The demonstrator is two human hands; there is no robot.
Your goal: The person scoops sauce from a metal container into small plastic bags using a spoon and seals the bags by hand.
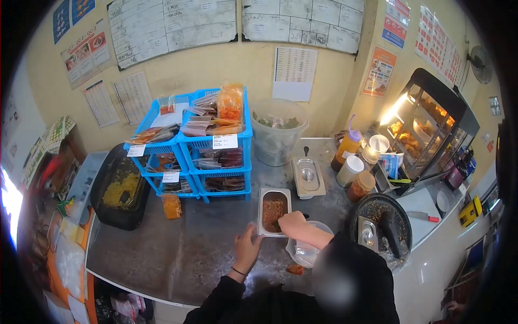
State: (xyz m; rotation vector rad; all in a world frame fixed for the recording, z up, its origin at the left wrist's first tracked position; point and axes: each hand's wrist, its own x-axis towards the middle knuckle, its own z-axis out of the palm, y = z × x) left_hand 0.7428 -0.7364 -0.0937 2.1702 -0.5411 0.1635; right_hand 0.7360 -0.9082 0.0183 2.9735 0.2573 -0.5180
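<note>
A metal food pan [261,216] with reddish-brown minced or saucy food stands on the dark counter in front of me. My right hand [294,225] is over its near right corner, fingers curled down toward the food. A short dark end, like a handle, pokes out beside that hand; what the fingers hold is hidden. My left hand [246,249] is at the pan's near left corner, fingers stretched out by the rim. Partly under my right forearm sits a clear plastic tub [304,256]. A small reddish-orange packet or piece [295,269] lies just left of the tub.
Stacked blue baskets [215,183] hold packets, with an orange packet [172,206] below. Behind are a lidded metal pan [308,181] and large bucket [279,143]. Rightward stand jars [360,186], a stone mortar [407,227], a knife [423,216]; leftward, a black tray [102,216].
</note>
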